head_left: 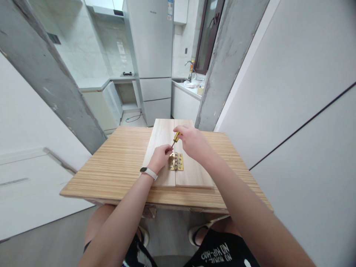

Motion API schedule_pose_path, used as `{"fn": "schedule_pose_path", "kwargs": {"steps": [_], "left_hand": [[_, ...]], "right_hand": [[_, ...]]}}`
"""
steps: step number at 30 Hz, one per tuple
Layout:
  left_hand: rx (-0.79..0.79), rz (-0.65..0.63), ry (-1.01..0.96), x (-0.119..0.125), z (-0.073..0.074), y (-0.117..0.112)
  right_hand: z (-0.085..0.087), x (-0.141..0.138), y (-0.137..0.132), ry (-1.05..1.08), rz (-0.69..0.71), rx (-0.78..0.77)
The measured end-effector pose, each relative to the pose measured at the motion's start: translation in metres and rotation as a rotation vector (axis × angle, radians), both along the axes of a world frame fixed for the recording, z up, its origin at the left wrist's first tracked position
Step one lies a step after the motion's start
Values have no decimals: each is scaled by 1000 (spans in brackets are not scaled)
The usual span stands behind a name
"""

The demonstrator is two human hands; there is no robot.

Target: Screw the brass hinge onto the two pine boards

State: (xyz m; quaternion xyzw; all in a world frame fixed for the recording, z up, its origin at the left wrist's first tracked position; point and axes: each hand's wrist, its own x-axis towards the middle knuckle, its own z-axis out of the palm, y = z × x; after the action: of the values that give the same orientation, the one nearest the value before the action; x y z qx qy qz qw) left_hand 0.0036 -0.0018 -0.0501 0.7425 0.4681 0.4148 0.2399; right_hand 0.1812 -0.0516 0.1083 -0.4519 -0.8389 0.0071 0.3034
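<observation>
Two pale wooden boards (161, 137) lie side by side on a striped wooden table (116, 167). A brass hinge (178, 163) sits across the seam between them. My right hand (193, 142) is closed round a screwdriver with a yellow and black handle (176, 138), whose tip points down at the hinge. My left hand (160, 157), with a white band on the wrist, has its fingers pinched together at the hinge's left leaf, beside the screwdriver tip. Whether it holds a screw is too small to tell.
The table's front edge (155, 200) is close to my knees. Grey concrete posts (50, 74) stand left and right behind the table. Beyond is a kitchen with a tall fridge (152, 55) and a counter with a sink tap (190, 70). White panels close off the right side.
</observation>
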Motion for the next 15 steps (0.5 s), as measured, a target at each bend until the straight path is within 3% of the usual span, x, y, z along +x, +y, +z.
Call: {"fn": "schedule_pose_path", "kwargs": {"steps": [4, 9, 15], "left_hand": [[-66, 102, -21, -18, -7, 6], [-38, 127, 99, -37, -13, 5], [-25, 147, 174, -44, -16, 0]], "right_hand": [[-4, 26, -13, 241, -37, 9], [-30, 55, -19, 516, -162, -78], [-52, 63, -16, 885, -184, -79]]}}
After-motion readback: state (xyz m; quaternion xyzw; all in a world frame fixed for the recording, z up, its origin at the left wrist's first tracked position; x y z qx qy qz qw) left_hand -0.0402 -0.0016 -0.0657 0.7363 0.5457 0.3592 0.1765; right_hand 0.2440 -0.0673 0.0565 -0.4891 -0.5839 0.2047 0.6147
